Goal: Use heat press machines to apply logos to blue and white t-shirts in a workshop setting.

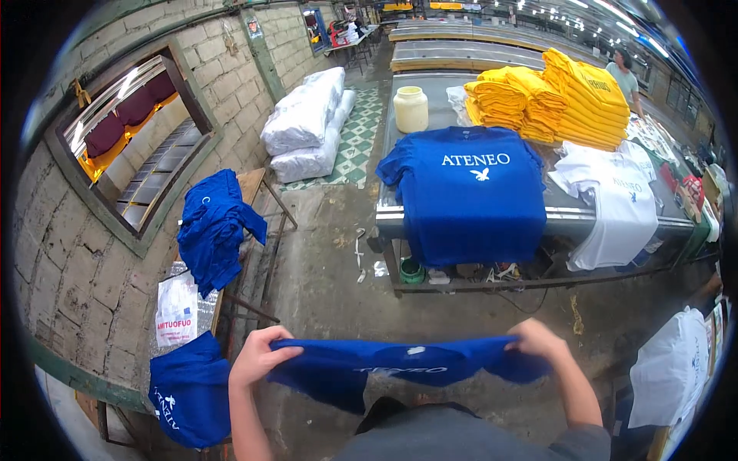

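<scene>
Between my hands a blue printed T-shirt [426, 360] is stretched out in front of my body. My left hand [266, 352] pinches it at one end, thumb and fingers closed on the cloth. The other end is gripped by my right hand [533, 341], which looks slightly blurred. White lettering shows on the shirt, partly folded from sight. Beyond it, another blue T-shirt [475, 196] with white print lies over the edge of a metal-topped table [389, 214]. To its right a white T-shirt [620, 201] hangs over the same edge.
Yellow folded shirts [588, 109] and a plastic jar [411, 109] stand on the table. At left, a bench [251, 184] holds crumpled blue shirts [210, 230]. White wrapped bundles [305, 121] lie by the block wall. A white shirt [669, 369] is at right; a person [624, 78] stands farther back.
</scene>
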Demonstrator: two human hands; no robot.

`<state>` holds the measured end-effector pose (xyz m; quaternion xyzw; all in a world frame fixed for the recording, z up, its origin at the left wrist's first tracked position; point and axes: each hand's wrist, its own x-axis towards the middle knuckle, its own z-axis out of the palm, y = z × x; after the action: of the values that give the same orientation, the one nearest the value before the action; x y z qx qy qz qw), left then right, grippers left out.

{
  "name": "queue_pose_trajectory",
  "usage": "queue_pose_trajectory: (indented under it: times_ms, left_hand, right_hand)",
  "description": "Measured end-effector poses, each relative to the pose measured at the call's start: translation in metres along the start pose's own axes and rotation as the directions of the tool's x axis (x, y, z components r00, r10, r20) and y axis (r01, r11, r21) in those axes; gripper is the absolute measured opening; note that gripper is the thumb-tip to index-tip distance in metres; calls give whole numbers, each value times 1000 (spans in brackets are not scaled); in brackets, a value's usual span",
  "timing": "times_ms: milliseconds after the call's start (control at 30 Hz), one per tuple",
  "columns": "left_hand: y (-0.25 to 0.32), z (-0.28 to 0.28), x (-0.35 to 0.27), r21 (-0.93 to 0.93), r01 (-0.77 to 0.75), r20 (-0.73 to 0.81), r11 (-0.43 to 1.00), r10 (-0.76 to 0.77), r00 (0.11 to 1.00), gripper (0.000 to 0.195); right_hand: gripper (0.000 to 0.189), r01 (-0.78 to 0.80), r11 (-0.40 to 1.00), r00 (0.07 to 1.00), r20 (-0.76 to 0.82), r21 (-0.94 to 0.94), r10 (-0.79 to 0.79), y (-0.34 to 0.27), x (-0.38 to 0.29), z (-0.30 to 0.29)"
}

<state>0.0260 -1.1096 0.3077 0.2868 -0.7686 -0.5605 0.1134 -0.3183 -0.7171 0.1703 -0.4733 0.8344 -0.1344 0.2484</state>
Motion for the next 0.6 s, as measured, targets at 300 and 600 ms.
queue_pose_trajectory:
  times_ms: [300, 600]
  left_hand:
    - [50, 6, 172, 725, -441, 147, 530, 506, 850, 20]
    - [10, 75, 308, 296, -418, -556, 859, 510, 656, 9]
  right_hand:
    - [16, 179, 946, 277, -937, 270, 215, 48, 13, -128]
    - [16, 40, 961, -274, -922, 274, 274, 69, 94, -191]
